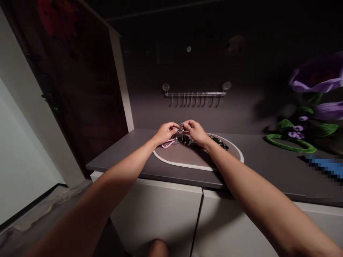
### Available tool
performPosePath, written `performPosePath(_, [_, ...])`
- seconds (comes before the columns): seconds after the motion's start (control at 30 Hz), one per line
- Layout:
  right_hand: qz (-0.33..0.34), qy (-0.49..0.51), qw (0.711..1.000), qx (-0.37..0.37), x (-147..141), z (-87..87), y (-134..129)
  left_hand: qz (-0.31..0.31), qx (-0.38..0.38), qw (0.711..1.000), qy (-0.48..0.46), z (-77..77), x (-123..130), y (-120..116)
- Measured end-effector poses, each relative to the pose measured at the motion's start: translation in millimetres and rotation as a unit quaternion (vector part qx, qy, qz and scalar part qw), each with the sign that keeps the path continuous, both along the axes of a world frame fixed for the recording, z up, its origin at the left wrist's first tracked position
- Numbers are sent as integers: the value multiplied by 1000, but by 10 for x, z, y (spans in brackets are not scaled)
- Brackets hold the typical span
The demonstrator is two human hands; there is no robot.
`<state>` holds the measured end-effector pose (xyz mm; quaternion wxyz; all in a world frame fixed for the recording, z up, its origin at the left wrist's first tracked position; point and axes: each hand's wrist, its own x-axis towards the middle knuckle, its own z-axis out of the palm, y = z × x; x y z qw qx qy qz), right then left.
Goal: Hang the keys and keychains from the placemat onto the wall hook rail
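The left hand (166, 132) and right hand (196, 132) are both pinching a metal key bunch (182, 132) between their fingers, near the back-left edge of a white-rimmed mat (178, 156) that is lying on the counter (118, 150); a pink loop (168, 144) is resting along the mat's left edge.

Pinching metal keyring (181, 130) between left hand (165, 133) and right hand (197, 132), over white-rimmed oval mat (182, 157) on grey counter (118, 153); with pink loop (168, 145) below left hand, hook rail (197, 94) on wall (150, 110).
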<state>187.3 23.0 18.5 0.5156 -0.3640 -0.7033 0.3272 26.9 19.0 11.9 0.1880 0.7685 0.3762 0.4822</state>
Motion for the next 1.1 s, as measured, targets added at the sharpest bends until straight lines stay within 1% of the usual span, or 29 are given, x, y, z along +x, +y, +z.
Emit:
performPosePath(0.13, [12,16,1000,-14,-10,12,-34,-62,-56,995,-61,15,35,-42])
performPosePath(0.3, [27,49,998,-23,-41,28,-74,-102,-64,988,-95,10,50,-48])
performPosePath(0.47, [53,121,989,-60,-73,29,-114,-116,-106,974,-162,1,50,-18])
performPosePath(0.63, [78,165,978,-100,-134,-1,-115,-121,-109,962,-218,26,60,-34])
performPosePath(0.8, [73,191,972,-113,-208,2,-98,-95,-92,965,-227,35,53,-16])
performPosePath(0.93, [53,193,974,-110,-264,60,-80,-60,-38,976,-206,35,23,39])
performPosePath(1.0, [45,192,975,-103,-296,107,-57,-25,-6,981,-193,40,-1,64])
performPosePath(1.1, [32,192,977,-92,-360,196,5,59,36,984,-165,59,-45,83])
